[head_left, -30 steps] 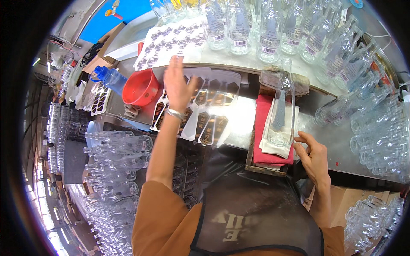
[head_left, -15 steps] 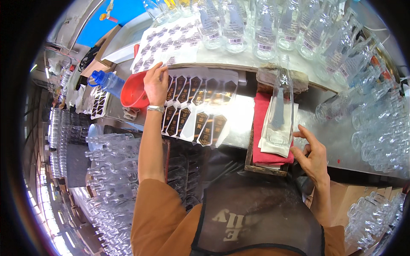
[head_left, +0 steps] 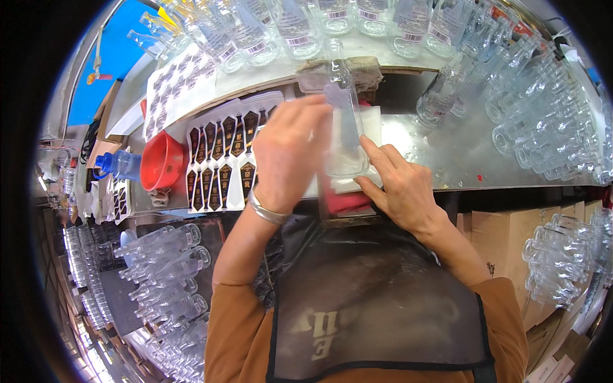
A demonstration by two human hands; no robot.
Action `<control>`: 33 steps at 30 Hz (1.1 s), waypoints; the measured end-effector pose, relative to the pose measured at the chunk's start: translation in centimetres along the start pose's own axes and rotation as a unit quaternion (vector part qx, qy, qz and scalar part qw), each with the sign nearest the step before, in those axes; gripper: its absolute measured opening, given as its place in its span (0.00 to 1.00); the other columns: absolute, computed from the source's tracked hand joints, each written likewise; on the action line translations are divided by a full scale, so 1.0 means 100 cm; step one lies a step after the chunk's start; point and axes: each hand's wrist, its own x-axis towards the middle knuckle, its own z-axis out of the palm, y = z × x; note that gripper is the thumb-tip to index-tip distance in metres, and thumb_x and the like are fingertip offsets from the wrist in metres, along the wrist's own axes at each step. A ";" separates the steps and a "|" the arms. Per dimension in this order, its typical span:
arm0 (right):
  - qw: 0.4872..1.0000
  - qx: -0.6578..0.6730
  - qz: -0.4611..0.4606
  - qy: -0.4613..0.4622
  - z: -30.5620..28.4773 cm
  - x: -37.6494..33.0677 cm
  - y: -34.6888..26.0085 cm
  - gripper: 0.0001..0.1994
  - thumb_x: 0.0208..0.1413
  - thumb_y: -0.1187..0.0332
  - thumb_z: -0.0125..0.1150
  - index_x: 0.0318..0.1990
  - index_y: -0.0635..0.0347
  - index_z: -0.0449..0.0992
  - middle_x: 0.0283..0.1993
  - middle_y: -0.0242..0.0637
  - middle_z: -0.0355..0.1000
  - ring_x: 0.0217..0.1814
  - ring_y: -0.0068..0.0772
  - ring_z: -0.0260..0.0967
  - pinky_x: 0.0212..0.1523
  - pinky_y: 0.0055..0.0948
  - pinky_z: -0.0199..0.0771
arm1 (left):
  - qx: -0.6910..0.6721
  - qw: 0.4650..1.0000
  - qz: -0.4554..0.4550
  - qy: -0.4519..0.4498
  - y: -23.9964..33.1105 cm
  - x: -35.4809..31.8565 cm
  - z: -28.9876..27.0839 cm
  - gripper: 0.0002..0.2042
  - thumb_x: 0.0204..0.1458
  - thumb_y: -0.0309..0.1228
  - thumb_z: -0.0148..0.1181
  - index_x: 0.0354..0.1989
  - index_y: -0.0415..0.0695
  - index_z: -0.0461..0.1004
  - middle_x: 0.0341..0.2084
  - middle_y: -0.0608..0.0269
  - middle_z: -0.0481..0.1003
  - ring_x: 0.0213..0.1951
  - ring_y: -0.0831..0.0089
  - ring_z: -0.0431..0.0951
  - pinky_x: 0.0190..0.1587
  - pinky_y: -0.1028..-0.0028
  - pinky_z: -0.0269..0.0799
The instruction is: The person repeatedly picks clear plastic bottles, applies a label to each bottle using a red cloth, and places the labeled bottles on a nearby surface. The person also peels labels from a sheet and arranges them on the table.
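Note:
A clear glass bottle (head_left: 343, 137) lies neck away from me on a pad of white cloth or paper (head_left: 371, 121) over a red cloth (head_left: 350, 203). My left hand (head_left: 292, 150) is over the bottle's left side, smeared by motion, its fingertips by the bottle's shoulder. Whether it holds a label cannot be made out. At the bottle's lower right, my right hand (head_left: 403, 191) has index finger and thumb apart, their tips at the glass near the base. To the left is a sheet of dark, tie-shaped labels (head_left: 225, 137).
Beyond the folded rag (head_left: 367, 73) under the bottle's neck, several labelled bottles (head_left: 300, 32) stand on a raised shelf. A red bowl (head_left: 163, 161) and blue-capped bottle (head_left: 121, 165) are at left. More bottles (head_left: 530, 137) lie at right; cardboard (head_left: 504, 246) stands below them.
My left hand has moved right from beside the red bowl to the bottle. The right hand has come to the bottle's lower side. The view has shifted to the right.

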 end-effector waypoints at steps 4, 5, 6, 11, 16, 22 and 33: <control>1.000 0.007 -0.013 -0.006 -0.004 -0.001 0.012 0.30 0.51 0.64 0.70 0.63 0.55 0.70 0.39 0.37 0.72 0.28 0.42 0.72 0.29 0.37 0.74 | 0.039 0.994 -0.006 -0.100 0.030 -0.017 0.001 0.06 0.51 0.26 0.66 0.38 0.42 0.80 0.47 0.57 0.80 0.45 0.61 0.79 0.45 0.66 0.75; 1.000 0.008 -0.017 -0.007 -0.004 0.000 0.015 0.31 0.51 0.64 0.70 0.63 0.54 0.70 0.39 0.37 0.72 0.29 0.42 0.72 0.29 0.37 0.74 | 0.025 0.992 -0.024 -0.119 0.036 -0.024 -0.001 0.06 0.52 0.28 0.66 0.38 0.43 0.80 0.52 0.53 0.77 0.53 0.56 0.77 0.53 0.62 0.72; 1.000 0.009 -0.022 -0.008 -0.005 0.000 0.018 0.31 0.51 0.64 0.70 0.64 0.54 0.70 0.39 0.37 0.72 0.29 0.42 0.72 0.29 0.37 0.74 | 0.010 0.992 -0.006 -0.129 0.039 -0.027 -0.004 0.07 0.51 0.29 0.67 0.38 0.43 0.79 0.53 0.52 0.77 0.55 0.55 0.76 0.55 0.60 0.70; 0.999 0.041 -0.025 -0.013 -0.004 -0.001 0.031 0.30 0.51 0.65 0.70 0.64 0.54 0.70 0.40 0.38 0.73 0.29 0.42 0.71 0.30 0.37 0.74 | -0.069 0.988 0.020 -0.134 0.022 -0.019 -0.003 0.15 0.50 0.33 0.68 0.47 0.45 0.80 0.62 0.47 0.68 0.66 0.50 0.66 0.65 0.55 0.60; 0.982 0.186 0.022 -0.035 -0.008 0.003 0.041 0.26 0.55 0.69 0.68 0.63 0.58 0.71 0.46 0.35 0.76 0.23 0.24 0.64 0.25 0.27 0.67 | -0.067 0.987 -0.051 -0.137 -0.002 -0.025 0.023 0.26 0.55 0.37 0.66 0.63 0.50 0.72 0.69 0.45 0.60 0.68 0.48 0.62 0.66 0.56 0.60; 0.875 0.437 0.196 -0.075 0.014 0.021 0.060 0.23 0.65 0.62 0.58 0.61 0.70 0.70 0.51 0.35 0.76 0.25 0.17 0.64 0.30 0.20 0.68 | -0.283 0.938 -0.188 -0.073 -0.008 -0.041 0.032 0.24 0.58 0.31 0.60 0.65 0.47 0.70 0.68 0.44 0.61 0.68 0.54 0.63 0.65 0.62 0.63; 0.904 0.384 0.179 -0.056 0.023 0.032 0.044 0.28 0.61 0.56 0.65 0.59 0.72 0.71 0.53 0.41 0.75 0.41 0.22 0.75 0.42 0.24 0.74 | -0.306 0.930 -0.182 -0.094 -0.013 -0.039 0.035 0.23 0.56 0.34 0.65 0.62 0.52 0.74 0.68 0.50 0.61 0.65 0.57 0.68 0.61 0.62 0.70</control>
